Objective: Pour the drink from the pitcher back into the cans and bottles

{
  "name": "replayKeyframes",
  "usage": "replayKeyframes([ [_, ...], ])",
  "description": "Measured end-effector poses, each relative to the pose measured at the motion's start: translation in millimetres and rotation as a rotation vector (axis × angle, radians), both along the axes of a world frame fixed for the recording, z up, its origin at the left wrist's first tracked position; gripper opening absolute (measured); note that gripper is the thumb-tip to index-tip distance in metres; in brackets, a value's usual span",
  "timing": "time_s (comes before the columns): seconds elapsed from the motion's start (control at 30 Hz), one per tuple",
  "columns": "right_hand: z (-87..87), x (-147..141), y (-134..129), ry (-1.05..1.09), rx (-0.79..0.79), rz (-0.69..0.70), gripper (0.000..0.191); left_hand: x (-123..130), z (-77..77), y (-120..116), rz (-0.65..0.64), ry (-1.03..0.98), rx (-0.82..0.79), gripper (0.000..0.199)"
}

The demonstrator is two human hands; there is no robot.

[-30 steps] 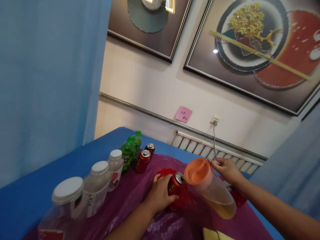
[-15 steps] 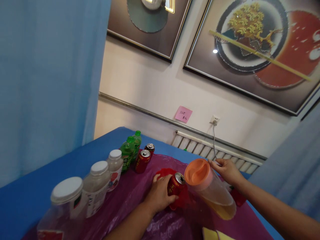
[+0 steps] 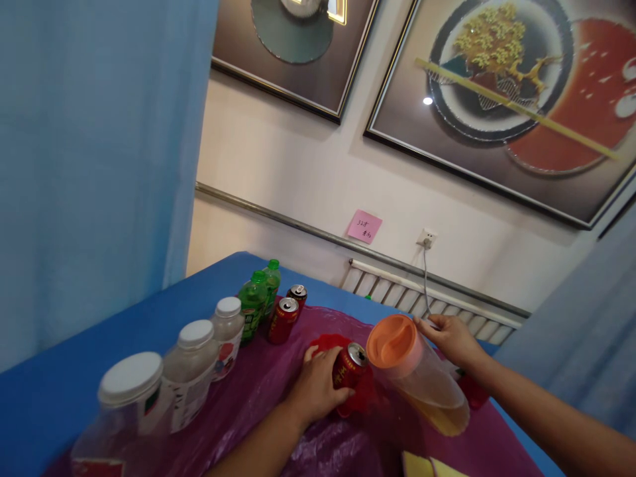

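Observation:
My left hand is wrapped round a red drink can, whose opened top faces up. Under and behind the can lies a red dish, partly covered by my hand. In my right hand is a clear plastic pitcher with an orange lid, gripped on its far side, where the handle is mostly hidden. The pitcher leans toward the can, its lid close to the can's top. Yellowish liquid sits low inside it. I cannot make out any stream between the two.
Left of my hands, several white-capped jars, two green bottles and two red cans stand in a row. Purple plastic sheeting covers the blue table. A yellow cloth-like item lies at the front; something red is behind the pitcher.

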State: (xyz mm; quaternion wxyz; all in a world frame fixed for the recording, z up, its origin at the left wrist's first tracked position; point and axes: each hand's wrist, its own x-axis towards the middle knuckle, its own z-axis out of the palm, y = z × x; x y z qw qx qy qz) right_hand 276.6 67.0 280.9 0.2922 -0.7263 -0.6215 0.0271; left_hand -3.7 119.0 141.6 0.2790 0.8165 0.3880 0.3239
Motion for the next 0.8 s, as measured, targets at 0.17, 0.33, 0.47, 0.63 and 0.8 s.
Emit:
replayKeyframes([
  [0.17, 0.3, -0.3, -0.6, -0.015, -0.001, 0.004, 0.053, -0.3, -0.2, -0.1, -0.003, -0.003, 0.006, 0.074],
  [0.33, 1.4, -1.3, -1.0, -0.011, 0.008, 0.010, 0.052, -0.2, -0.6, 0.1, 0.001, -0.007, 0.005, 0.074],
  [0.47, 1.6, -1.1, -0.7, -0.015, 0.004, 0.009, 0.053, 0.0, -0.8, -0.1, -0.007, -0.012, 0.004, 0.073],
  [0.63, 1.2, -3.0, -1.5, -0.009, 0.004, -0.001, 0.052, 0.2, -3.2, 0.4, -0.005, -0.021, 0.013, 0.075],
  [0.8, 1.1, -5.0, -2.6, 0.008, 0.010, -0.004, 0.051, 0.2, -4.4, 1.0, -0.009, -0.020, 0.014, 0.074],
])
